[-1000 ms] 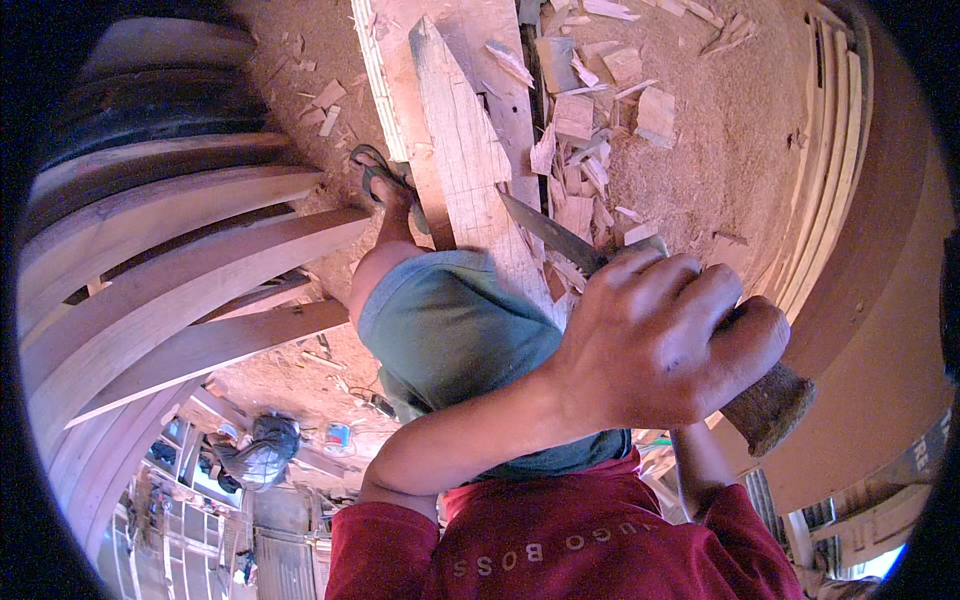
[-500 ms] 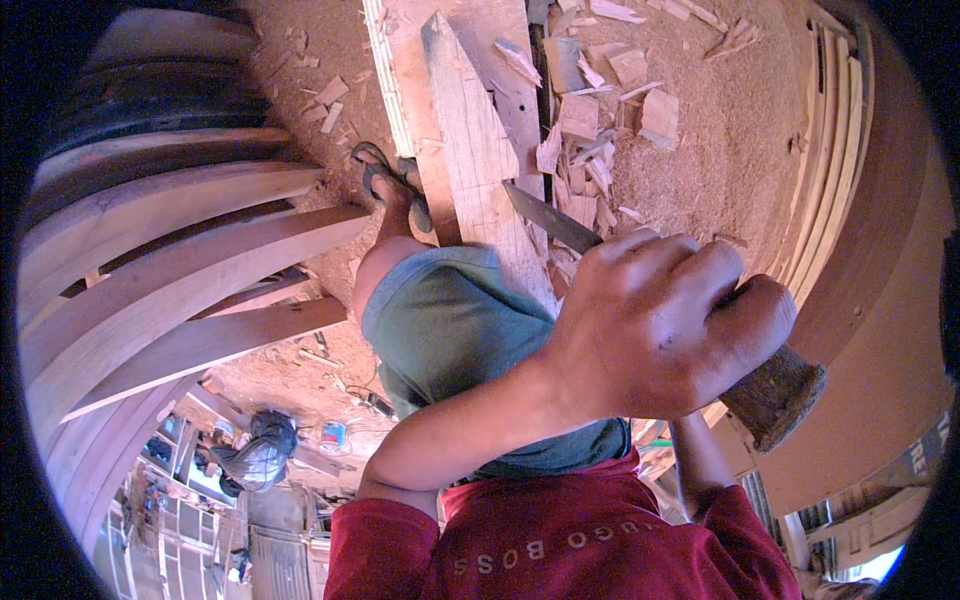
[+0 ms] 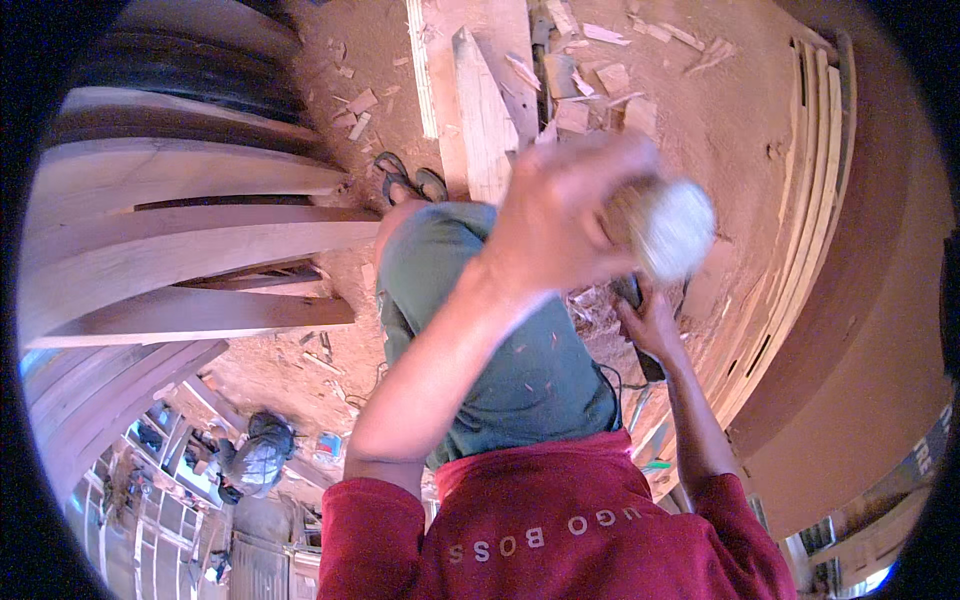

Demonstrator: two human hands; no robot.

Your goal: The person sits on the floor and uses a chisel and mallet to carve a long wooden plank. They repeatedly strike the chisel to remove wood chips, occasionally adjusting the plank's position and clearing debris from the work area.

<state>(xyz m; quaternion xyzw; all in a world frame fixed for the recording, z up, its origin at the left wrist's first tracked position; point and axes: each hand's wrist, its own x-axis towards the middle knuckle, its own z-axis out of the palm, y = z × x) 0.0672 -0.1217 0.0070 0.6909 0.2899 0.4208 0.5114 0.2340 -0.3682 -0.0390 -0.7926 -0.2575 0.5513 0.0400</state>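
Observation:
My left hand [image 3: 560,215] is closed round the thick wooden handle of a chisel [image 3: 675,230], with the pale round butt turned up toward me. Motion blurs both, and the blade is hidden below the hand. Lower and to the right, my right hand [image 3: 652,325] has its fingers round a dark, elongated object [image 3: 648,362] whose kind I cannot make out. A pale timber piece [image 3: 485,120] with a pointed far end lies on a wider board [image 3: 437,70] in front of me. My left forearm and shorts cover its near part.
Wood chips and offcuts [image 3: 613,77] litter the floor beyond the timber. Stacked curved-looking planks [image 3: 190,235] stand on the left, and long boards [image 3: 800,220] run along the right. A dark bundle [image 3: 262,455] lies at the lower left. My sandalled foot [image 3: 395,180] is beside the board.
My left hand has lifted the chisel off the timber and moved up and left, tilting the butt upward. My right hand, hidden before, now shows with the dark object.

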